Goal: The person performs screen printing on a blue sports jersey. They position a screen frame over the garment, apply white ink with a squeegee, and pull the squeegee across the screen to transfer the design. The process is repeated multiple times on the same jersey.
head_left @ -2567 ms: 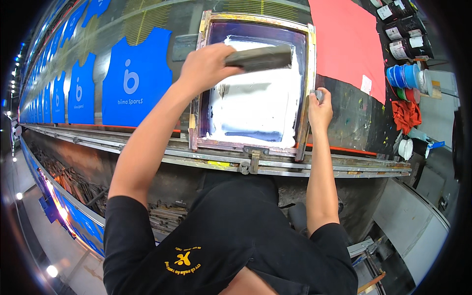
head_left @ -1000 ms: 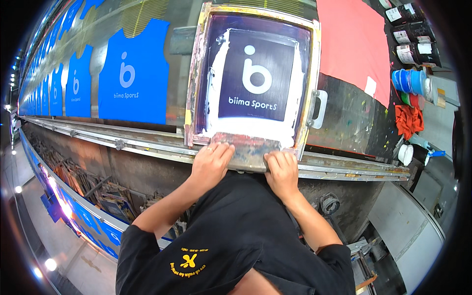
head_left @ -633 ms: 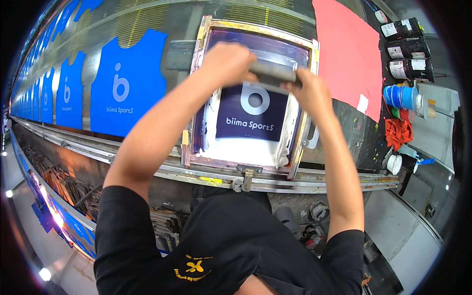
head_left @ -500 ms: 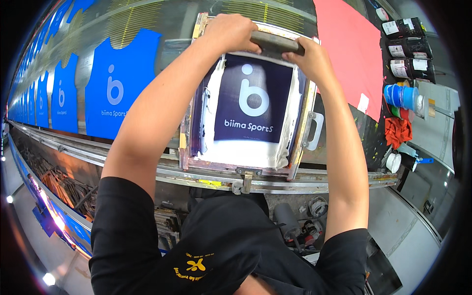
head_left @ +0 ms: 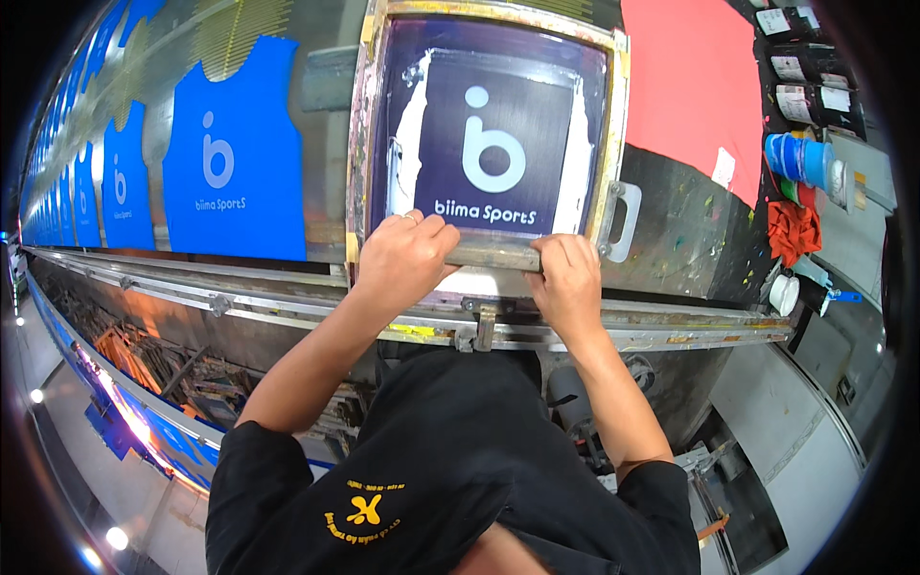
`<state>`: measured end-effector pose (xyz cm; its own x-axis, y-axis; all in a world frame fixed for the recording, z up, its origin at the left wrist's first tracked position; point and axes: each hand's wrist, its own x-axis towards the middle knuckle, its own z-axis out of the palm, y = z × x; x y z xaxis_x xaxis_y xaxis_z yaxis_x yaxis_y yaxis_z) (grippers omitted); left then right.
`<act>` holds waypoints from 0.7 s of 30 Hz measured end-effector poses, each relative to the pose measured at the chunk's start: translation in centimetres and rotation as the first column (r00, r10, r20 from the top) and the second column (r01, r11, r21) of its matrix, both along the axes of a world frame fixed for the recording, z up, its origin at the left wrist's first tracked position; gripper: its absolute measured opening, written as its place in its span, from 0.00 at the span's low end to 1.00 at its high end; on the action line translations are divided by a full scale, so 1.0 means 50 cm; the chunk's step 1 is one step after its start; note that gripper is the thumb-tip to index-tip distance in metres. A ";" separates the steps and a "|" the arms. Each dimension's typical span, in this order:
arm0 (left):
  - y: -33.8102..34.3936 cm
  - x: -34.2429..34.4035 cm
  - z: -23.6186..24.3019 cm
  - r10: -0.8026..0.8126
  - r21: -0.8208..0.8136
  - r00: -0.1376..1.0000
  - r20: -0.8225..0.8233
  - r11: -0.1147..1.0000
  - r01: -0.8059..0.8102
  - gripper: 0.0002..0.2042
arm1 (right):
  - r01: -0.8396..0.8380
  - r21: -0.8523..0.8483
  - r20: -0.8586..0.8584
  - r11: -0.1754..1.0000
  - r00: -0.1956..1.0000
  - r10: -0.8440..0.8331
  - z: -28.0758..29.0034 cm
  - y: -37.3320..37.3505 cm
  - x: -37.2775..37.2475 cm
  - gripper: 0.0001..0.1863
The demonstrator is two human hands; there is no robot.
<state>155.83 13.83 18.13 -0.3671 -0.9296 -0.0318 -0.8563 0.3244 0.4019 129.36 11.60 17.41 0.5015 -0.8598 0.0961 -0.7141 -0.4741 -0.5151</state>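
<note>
At the lower centre of the screen, we are seeing the fingers of the left hand (head_left: 404,257) and the right hand (head_left: 568,281) curling closed over the two ends of a grey squeegee (head_left: 494,253). Both hands are gripping it, and it is lying crosswise near the bottom rail of the printing frame (head_left: 619,115). Above it, the dark mesh (head_left: 522,120) is showing its pale emblem clear of thick ink, while white ink (head_left: 578,144) is lining both sides and pooling below the blade. We are judging this pass nearly done, with only a short strip remaining toward the bottom rail. What is lying beneath the frame we are not managing to see.

Further out, at the left of the picture, blue garment panels (head_left: 240,158) are already bearing the pale emblem, so we are counting those as printed. At the upper right, a coral cloth (head_left: 685,96) is lying on the surface (head_left: 671,235), showing no emblem in its visible part; we are guessing it remains undone.
</note>
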 end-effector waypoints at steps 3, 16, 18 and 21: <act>-0.080 0.013 0.002 -0.005 0.045 1.000 -0.011 0.999 0.006 0.17 | -0.035 0.048 0.034 0.998 0.999 0.034 0.008 -0.081 0.004 0.20; -0.356 0.044 -0.055 0.062 -0.168 0.993 0.103 0.985 -0.044 0.19 | -0.043 -0.225 -0.027 0.973 0.999 0.038 -0.055 -0.360 0.043 0.22; -0.226 0.026 -0.054 0.042 -0.209 0.997 0.058 0.977 -0.029 0.15 | -0.044 -0.207 0.015 0.977 0.999 0.048 -0.048 -0.234 0.023 0.20; -0.045 -0.005 -0.026 0.054 -0.120 0.998 0.038 0.992 -0.049 0.15 | -0.010 -0.098 0.019 0.995 1.000 0.012 -0.016 -0.051 0.006 0.23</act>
